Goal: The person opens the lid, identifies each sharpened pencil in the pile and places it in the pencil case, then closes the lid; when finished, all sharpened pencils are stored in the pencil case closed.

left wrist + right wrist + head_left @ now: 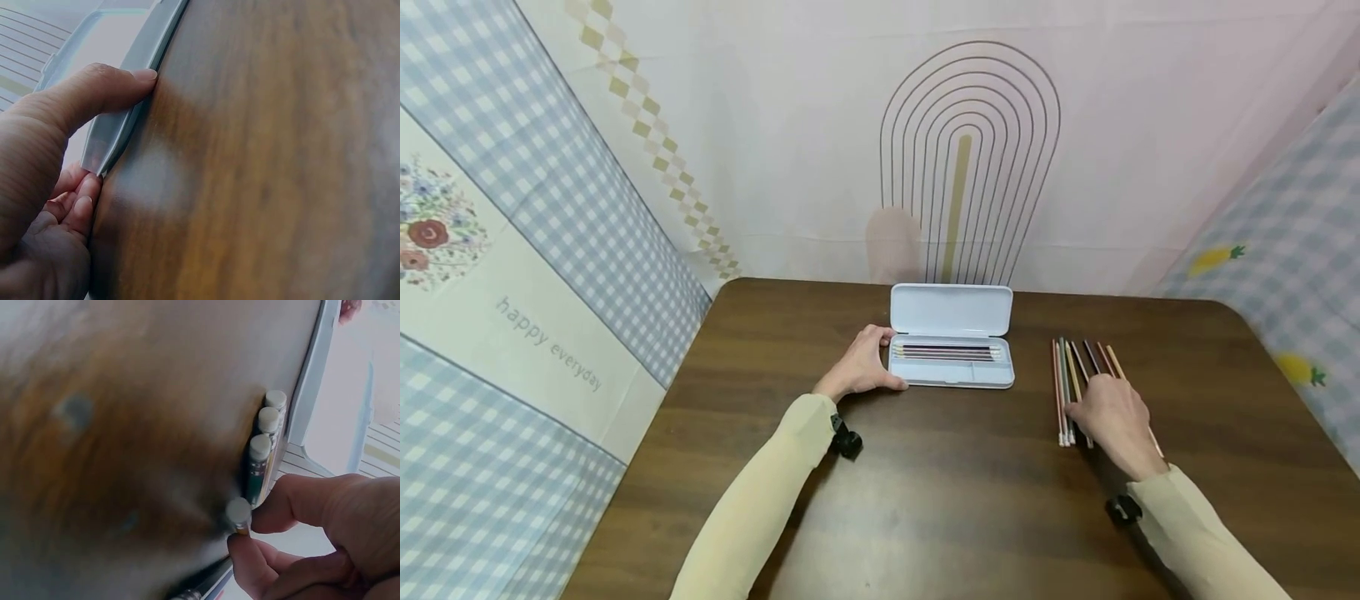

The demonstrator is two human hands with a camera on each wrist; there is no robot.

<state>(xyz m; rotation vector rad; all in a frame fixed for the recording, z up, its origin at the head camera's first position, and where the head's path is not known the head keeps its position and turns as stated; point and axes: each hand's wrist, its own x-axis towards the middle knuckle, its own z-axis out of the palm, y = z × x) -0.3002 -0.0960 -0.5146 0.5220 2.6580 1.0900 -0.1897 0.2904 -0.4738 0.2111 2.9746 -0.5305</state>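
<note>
A light-blue pencil case (951, 375) stands on the table with its lid (951, 309) raised, and several pencils (943, 353) lie lengthwise in its upper compartment. My left hand (863, 362) grips the left end of the case; the thumb (119, 87) presses the front edge while the fingers (81, 200) are at the far side. To the right of the case, my right hand (1111, 414) is over a row of loose pencils (1062, 392). Between its thumb and fingers it pinches one pencil (239, 514) near the white eraser end. Other erasers (269, 419) show beside it.
The brown wooden table (925, 483) reaches back to a white cloth (790, 150) with an arch pattern. Checked cloth (535, 167) hangs at the left, and another checked cloth (1292, 275) borders the right side.
</note>
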